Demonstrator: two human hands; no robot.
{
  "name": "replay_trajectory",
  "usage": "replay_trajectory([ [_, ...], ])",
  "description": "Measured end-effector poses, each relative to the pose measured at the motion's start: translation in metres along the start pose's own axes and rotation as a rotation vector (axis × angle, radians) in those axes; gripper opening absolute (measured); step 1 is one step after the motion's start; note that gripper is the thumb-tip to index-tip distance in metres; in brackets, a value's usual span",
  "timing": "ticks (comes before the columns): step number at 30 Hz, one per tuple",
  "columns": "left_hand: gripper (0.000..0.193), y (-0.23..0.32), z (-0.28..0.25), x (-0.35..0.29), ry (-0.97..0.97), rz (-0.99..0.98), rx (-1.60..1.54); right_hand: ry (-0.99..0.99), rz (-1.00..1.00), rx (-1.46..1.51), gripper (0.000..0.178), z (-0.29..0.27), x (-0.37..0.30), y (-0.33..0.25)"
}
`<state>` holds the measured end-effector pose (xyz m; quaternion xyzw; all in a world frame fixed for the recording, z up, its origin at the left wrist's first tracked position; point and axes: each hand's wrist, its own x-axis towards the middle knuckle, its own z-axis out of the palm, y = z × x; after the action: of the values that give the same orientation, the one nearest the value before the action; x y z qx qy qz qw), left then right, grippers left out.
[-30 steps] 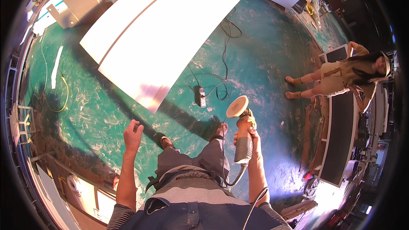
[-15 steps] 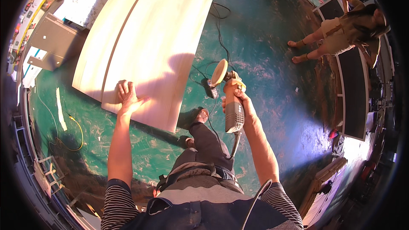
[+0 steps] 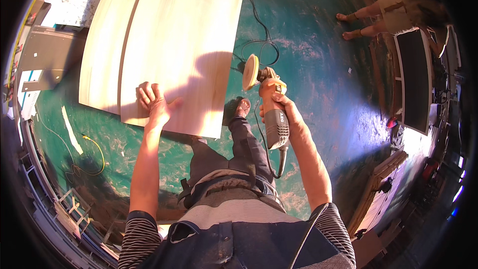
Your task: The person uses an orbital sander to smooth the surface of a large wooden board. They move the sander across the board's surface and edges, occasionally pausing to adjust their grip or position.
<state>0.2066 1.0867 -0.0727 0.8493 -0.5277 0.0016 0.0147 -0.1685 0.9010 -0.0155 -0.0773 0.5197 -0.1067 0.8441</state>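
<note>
Firmly, the right hand (image 3: 293,112) is clamped around the angle grinder (image 3: 277,125), its fingers wrapped about the dark and orange body. The tool is held clear of the floor (image 3: 308,55), beyond the panel's right long edge, with its round pale disc (image 3: 250,72) turned on edge just beside that edge and apart from it. A power cable (image 3: 282,163) curves from the grinder's rear end. Over to the left, the left hand (image 3: 156,107) rests palm down, fingers and thumb spread apart, on the pale wood-grained panel (image 3: 174,30), close to its near edge and between its two near corners. A dark seam (image 3: 130,25) runs lengthwise to the left of that hand, and a shadow falls over the panel's near right corner. Past the right long edge, black cord (image 3: 267,40) lies looped on the green floor. Off the near left corner are a pale strip (image 3: 72,130) and a yellow cord (image 3: 101,152). Toward the floor's far right edge, another person (image 3: 398,12) stands by a dark framed board (image 3: 416,82).
</note>
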Motion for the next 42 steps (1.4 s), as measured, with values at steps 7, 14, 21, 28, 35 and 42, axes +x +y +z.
replay_trajectory([
  [7,0.095,-0.012,-0.007,0.011,-0.240,0.117,-0.149,0.148,-0.079,0.081,0.057,0.005,-0.044,0.087],
  [14,0.106,-0.032,0.006,0.018,-0.344,0.110,-0.081,0.261,-0.058,0.097,0.057,0.011,-0.083,0.161],
  [21,0.102,-0.035,0.009,0.017,-0.318,0.124,-0.057,0.214,-0.058,0.123,0.056,0.008,-0.072,0.168],
  [28,0.097,-0.029,-0.005,0.015,-0.323,0.121,-0.058,0.054,-0.069,0.003,0.056,0.020,0.001,0.097],
  [35,0.098,-0.026,0.001,0.013,-0.213,0.124,-0.060,0.028,-0.141,-0.069,0.059,0.036,0.052,-0.015],
  [42,0.108,-0.026,0.001,0.018,-0.395,0.062,0.006,-0.004,-0.165,-0.148,0.058,0.065,0.075,-0.056],
])
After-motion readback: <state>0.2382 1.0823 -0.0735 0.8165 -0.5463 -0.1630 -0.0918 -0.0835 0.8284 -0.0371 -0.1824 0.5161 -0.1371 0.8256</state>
